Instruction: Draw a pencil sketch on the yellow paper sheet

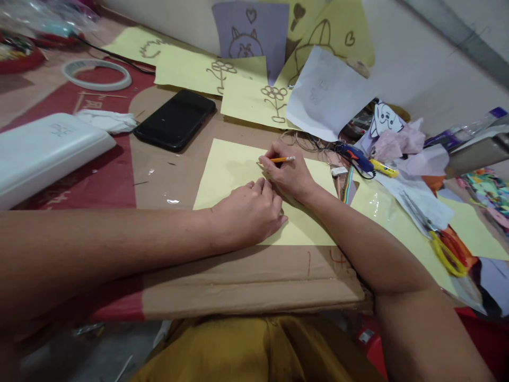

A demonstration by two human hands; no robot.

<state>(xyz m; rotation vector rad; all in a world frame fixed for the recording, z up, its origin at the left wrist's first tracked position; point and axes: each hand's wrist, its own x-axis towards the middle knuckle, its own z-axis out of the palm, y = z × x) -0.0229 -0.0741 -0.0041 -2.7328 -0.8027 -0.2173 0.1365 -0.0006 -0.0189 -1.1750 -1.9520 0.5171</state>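
Observation:
A sheet of yellow paper (220, 178) lies on the cardboard-covered table in front of me. My right hand (289, 179) is closed around a short orange pencil (282, 159) with a white eraser end, its point down at the sheet's upper middle. Any fine marks under the point are too small to make out. Just below, my left hand (248, 211) rests palm down on the same sheet, fingers lying loosely on it and holding nothing. The fingers of both hands almost meet.
Behind the sheet lean yellow papers with flower drawings (274, 98) and a white sheet (328, 95). A black phone (175, 119), a white power bank (47, 151) and a tape roll (96, 74) lie leftward. Rightward are scissors (447, 254), a glue gun (356, 157) and paper scraps.

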